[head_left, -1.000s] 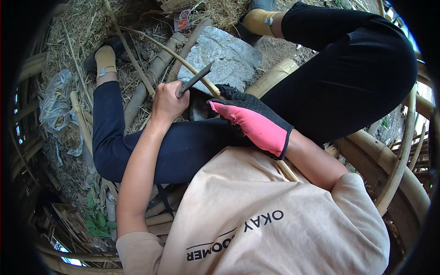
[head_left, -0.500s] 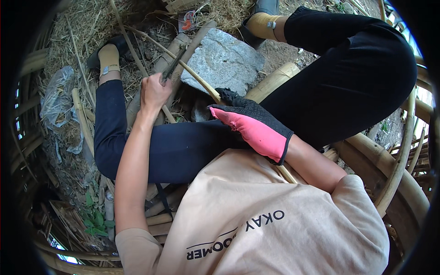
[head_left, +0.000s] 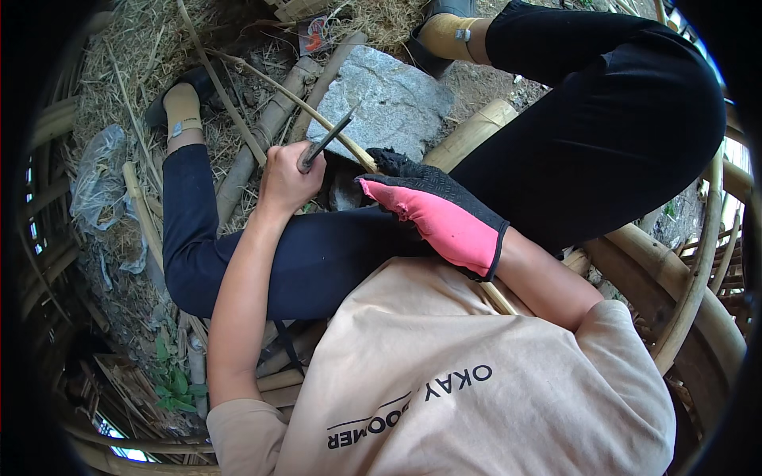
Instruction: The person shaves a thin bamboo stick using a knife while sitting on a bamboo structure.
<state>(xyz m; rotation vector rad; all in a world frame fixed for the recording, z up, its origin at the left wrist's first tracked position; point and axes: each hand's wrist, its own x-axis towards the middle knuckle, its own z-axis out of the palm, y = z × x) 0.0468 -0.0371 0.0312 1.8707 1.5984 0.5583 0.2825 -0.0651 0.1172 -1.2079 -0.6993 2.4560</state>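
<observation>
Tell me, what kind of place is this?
Probably an outdoor bamboo-working spot. Thick bamboo poles lie about, dry straw covers the dirt, and a big grey rock sits by the person's legs.

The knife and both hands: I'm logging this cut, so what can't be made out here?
Head view:
- Knife: handle hidden inside the left hand.
- Right hand: fingers hidden by its glove, their grip unclear.
- Bamboo strip: its near stretch hidden under the glove.

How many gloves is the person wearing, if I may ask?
1: a pink-and-black glove on the right hand, gripping the thin bamboo strip; the left hand is bare, holding the knife.
</observation>
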